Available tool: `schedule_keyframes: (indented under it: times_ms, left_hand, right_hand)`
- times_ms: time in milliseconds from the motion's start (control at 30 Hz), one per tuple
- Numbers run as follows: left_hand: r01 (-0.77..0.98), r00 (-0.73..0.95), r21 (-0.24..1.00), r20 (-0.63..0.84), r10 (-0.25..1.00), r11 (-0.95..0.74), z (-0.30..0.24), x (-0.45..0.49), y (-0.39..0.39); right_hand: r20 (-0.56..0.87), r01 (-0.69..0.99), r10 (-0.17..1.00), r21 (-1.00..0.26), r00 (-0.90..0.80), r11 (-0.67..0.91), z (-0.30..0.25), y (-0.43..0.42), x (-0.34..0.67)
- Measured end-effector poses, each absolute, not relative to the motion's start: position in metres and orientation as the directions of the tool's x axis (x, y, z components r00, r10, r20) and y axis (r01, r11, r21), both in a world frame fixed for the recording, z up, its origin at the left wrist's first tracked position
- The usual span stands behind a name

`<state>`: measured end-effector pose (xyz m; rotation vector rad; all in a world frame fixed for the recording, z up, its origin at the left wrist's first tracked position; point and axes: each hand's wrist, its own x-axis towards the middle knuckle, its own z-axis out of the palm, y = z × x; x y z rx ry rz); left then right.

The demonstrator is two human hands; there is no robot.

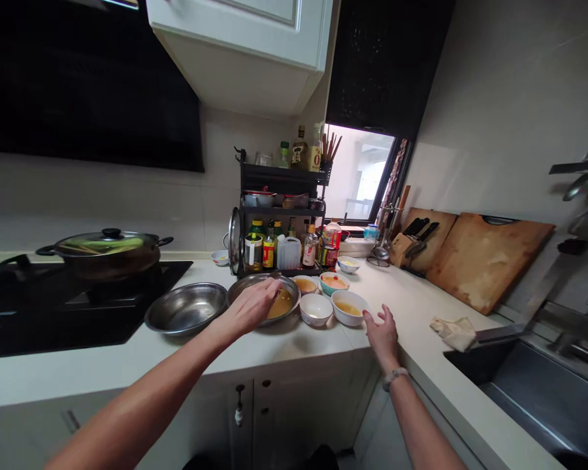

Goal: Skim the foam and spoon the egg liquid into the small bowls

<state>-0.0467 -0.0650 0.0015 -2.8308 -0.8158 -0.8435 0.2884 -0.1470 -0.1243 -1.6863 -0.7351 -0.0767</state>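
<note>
While the head camera looks down at a kitchen corner, the left hand (249, 307) lies over the near rim of a steel bowl (296, 299) of yellow liquid on the white table (274, 349). Its fingers (269, 290) are pressed together, and whether they grip the rim cannot be told. The right hand (383, 329) rests just beside a white bowl (345, 318), fingers loosely spread, holding nothing. An empty steel bowl (186, 310) sits just left.

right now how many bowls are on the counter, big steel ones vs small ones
steel bowls: 2
small bowls: 6
total: 8
</note>
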Motion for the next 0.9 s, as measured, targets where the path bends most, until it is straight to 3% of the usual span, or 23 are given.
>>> schedule_keyframes:
  times_ms: [67,200,400,567,667,767,900]
  left_hand:
    - [0.504,0.742,-0.010,0.516,0.427,-0.864,0.012,-0.034,-0.074]
    - [0.367,0.818,-0.090,0.504,0.276,-0.926,0.028,0.006,-0.092]
    - [0.142,0.919,-0.120,0.385,0.086,-0.983,0.023,0.074,-0.101]
    - [0.067,0.948,-0.058,0.314,0.045,-0.996,0.009,0.111,-0.088]
    - [0.023,0.954,0.004,0.299,0.023,-1.000,0.002,0.128,-0.081]
    - [0.032,0.910,0.103,0.409,0.072,-0.994,-0.005,0.137,-0.076]
    - [0.099,0.736,0.282,0.624,0.260,-0.954,-0.022,0.118,-0.076]
  right_hand:
    - [0.508,0.573,0.439,-0.819,0.741,-0.020,-0.104,-0.151,0.278]
    - [0.693,0.683,0.480,-0.692,0.539,0.233,-0.058,-0.157,0.247]
    - [0.751,0.703,0.597,-0.585,0.281,0.405,-0.033,-0.167,0.241]
    - [0.645,0.676,0.724,-0.648,0.243,0.351,-0.057,-0.162,0.265]
    - [0.626,0.680,0.743,-0.653,0.237,0.334,-0.069,-0.155,0.270]
    - [0.638,0.738,0.723,-0.616,0.264,0.275,-0.073,-0.148,0.272]
    - [0.663,0.822,0.646,-0.562,0.378,0.095,-0.071,-0.146,0.286]
